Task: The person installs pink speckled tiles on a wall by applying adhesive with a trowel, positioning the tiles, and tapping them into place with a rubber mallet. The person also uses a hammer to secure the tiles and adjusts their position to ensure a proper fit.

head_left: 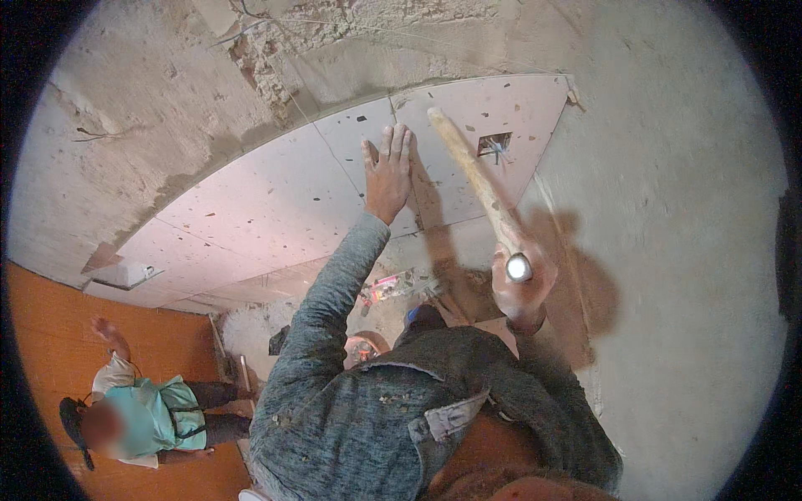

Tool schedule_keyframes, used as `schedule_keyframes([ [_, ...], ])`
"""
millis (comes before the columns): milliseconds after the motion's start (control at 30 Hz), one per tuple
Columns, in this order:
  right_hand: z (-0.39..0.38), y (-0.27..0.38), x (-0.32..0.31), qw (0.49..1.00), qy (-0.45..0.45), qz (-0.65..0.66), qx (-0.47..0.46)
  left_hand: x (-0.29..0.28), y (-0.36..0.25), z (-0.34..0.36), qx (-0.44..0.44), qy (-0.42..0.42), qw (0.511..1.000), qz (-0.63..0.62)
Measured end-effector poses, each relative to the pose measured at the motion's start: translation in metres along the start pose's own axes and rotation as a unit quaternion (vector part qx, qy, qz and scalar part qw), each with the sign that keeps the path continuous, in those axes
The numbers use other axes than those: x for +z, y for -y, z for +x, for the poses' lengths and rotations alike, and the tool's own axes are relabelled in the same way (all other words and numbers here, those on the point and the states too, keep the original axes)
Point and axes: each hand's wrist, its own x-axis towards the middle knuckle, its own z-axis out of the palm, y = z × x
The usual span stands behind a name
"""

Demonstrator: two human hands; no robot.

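Observation:
My left hand [389, 171] lies flat with fingers stretched out against a pale tile [342, 138] that has dark specks. In my right hand [535, 288] is what looks like a hammer, gripped by its head end, where a round shiny metal face shows. Its wooden handle [472, 171] points away from me, the tip over the tiles; I cannot tell whether it touches them. Beside the handle, a speckled tile has a square cut-out [494, 145] with wires showing in it.
Rough plaster wall [376, 50] borders the tiles; a bare grey wall [685, 250] stands at right. On the floor lie a pink-and-white package [386, 288] and an orange round thing [362, 349]. Another person [154, 417] in a light green top is at lower left, near an orange-brown surface [83, 326].

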Motion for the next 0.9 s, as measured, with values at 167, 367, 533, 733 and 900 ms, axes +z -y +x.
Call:
schedule_keyframes([
  [167, 0.011, -0.002, 0.021, 0.999, 0.022, 0.047, 0.017, 0.01, 0.002, 0.002, 0.002, 0.002, 1.0, 0.0],
  [367, 0.007, 0.004, 0.015, 0.988, 0.073, 0.084, 0.104, -0.005, 0.013, 0.005, 0.019, 0.032, 0.998, 0.042],
  [533, 0.012, 0.016, 0.009, 0.966, 0.176, 0.087, 0.169, -0.007, 0.018, 0.007, 0.02, -0.007, 1.0, -0.018],
  [733, -0.016, -0.01, 0.014, 0.981, 0.126, 0.099, 0.113, -0.002, 0.022, 0.008, 0.019, 0.026, 0.997, 0.068],
  [900, -0.058, -0.023, 0.01, 0.967, 0.097, 0.126, 0.2, 0.006, 0.03, 0.006, 0.016, 0.004, 0.999, -0.03],
])
